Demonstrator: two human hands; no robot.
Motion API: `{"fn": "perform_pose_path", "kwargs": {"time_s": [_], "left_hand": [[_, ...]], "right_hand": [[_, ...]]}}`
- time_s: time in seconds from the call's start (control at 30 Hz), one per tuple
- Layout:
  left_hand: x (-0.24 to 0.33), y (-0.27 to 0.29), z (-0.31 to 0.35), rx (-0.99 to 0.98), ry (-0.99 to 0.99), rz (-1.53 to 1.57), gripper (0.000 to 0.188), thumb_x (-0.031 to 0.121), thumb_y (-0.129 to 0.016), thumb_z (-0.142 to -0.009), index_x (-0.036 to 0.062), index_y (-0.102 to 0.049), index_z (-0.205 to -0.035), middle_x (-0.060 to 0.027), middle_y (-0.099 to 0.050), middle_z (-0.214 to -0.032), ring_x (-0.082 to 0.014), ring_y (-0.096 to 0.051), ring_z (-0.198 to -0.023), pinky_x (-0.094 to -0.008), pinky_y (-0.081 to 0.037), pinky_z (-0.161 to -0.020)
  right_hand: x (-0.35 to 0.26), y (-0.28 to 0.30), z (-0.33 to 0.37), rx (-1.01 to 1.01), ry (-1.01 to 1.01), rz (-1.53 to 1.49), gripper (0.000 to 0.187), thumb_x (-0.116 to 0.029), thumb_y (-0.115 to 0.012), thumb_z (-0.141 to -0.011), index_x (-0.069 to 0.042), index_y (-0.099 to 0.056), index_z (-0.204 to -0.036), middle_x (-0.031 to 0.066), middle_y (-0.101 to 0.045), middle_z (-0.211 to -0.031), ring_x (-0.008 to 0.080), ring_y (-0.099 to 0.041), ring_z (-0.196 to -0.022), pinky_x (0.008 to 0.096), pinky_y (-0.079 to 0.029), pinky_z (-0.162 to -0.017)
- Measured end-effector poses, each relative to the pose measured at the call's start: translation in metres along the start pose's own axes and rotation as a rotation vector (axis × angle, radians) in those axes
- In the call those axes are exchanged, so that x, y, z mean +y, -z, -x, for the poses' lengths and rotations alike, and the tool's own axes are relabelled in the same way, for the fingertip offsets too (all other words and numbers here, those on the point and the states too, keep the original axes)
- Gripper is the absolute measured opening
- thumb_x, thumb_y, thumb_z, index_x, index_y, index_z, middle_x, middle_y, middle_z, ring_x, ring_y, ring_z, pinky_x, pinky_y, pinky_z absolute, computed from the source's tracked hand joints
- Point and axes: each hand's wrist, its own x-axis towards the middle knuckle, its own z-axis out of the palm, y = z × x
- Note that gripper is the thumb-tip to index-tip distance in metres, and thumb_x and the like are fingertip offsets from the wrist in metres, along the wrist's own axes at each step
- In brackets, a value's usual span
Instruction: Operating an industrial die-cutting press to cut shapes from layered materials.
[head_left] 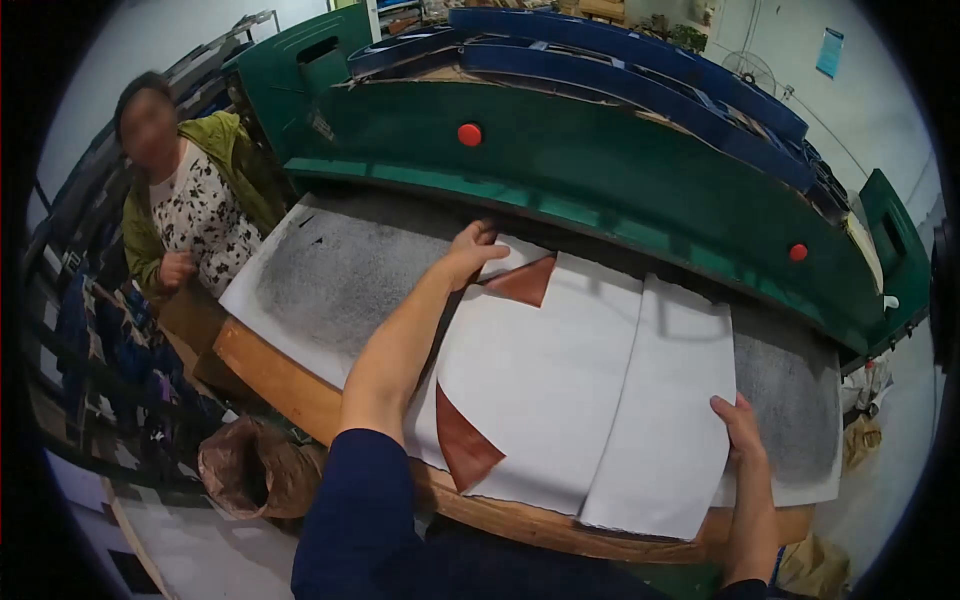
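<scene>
A large leather-like sheet [540, 390] lies pale side up, with a fold line running down its right part. Two of its left-hand corners are turned over and show a reddish-brown face. My left hand [473, 254] reaches across to the far left corner and pinches the edge there. At the right edge, my right hand [741, 425] grips the sheet, thumb on top and fingers mostly hidden beneath. Under the sheet is a white board [360, 265] with a worn, grey-speckled surface, resting on a wooden edge [285, 385].
Behind the board stands a green machine beam [620, 170] with red buttons [469, 135], and long blue strips [640, 75] lie on top. A co-worker [205, 200] in a green jacket stands at the left. A brown paper bag [225, 465] sits at the near left.
</scene>
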Motion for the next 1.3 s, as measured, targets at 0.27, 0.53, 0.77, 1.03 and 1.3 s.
{"fn": "perform_pose_path", "kwargs": {"time_s": [0.27, 0.53, 0.77, 1.03, 1.3], "left_hand": [[0.003, -0.017, -0.016, 0.248, 0.109, -0.373, 0.060, 0.020, -0.082, -0.070, -0.0075, -0.057, -0.117, -0.0181, -0.064, -0.111, -0.0260, -0.063, -0.101, -0.0361, -0.052, -0.084], [-0.005, -0.022, -0.035, 0.145, 0.190, -0.440, 0.036, 0.009, -0.070, -0.074, -0.0048, -0.064, -0.108, -0.0137, -0.068, -0.102, -0.0208, -0.064, -0.092, -0.0310, -0.051, -0.078], [-0.010, -0.006, -0.036, 0.048, -0.095, -0.539, 0.025, 0.009, -0.064, -0.080, -0.0017, -0.064, -0.103, -0.0128, -0.070, -0.096, -0.0196, -0.064, -0.088, -0.0331, -0.051, -0.077], [0.034, 0.000, 0.031, -0.304, -0.061, -0.693, 0.073, 0.023, -0.078, -0.073, -0.0025, -0.046, -0.133, -0.0178, -0.064, -0.112, -0.0254, -0.062, -0.102, -0.0359, -0.049, -0.089], [0.023, -0.022, 0.044, 0.093, 0.091, -0.998, 0.028, 0.015, -0.050, -0.086, -0.0038, -0.057, -0.105, -0.0313, -0.062, -0.100, -0.0478, -0.059, -0.098, -0.0529, -0.047, -0.087]], "right_hand": [[-0.009, -0.009, 0.002, 0.071, -0.028, 0.030, 0.041, -0.016, -0.062, -0.089, -0.001, -0.055, -0.126, 0.0102, -0.064, -0.110, 0.0195, -0.063, -0.094, 0.0332, -0.053, -0.078], [-0.007, -0.010, -0.005, 0.067, -0.002, 0.040, 0.040, -0.016, -0.064, -0.088, -0.002, -0.056, -0.124, 0.0090, -0.066, -0.106, 0.0196, -0.064, -0.091, 0.0337, -0.054, -0.078], [-0.020, -0.021, -0.002, 0.065, -0.011, 0.002, 0.038, -0.010, -0.064, -0.087, -0.001, -0.058, -0.123, 0.0094, -0.065, -0.110, 0.0190, -0.063, -0.095, 0.0327, -0.052, -0.080], [-0.019, -0.013, -0.012, 0.072, -0.011, -0.014, 0.040, -0.010, -0.064, -0.086, -0.002, -0.057, -0.124, 0.0088, -0.066, -0.110, 0.0194, -0.064, -0.094, 0.0329, -0.053, -0.081], [-0.031, -0.025, -0.009, 0.100, 0.002, 0.034, 0.038, -0.010, -0.063, -0.087, -0.001, -0.058, -0.123, 0.0088, -0.066, -0.108, 0.0184, -0.064, -0.092, 0.0327, -0.053, -0.080]]}}
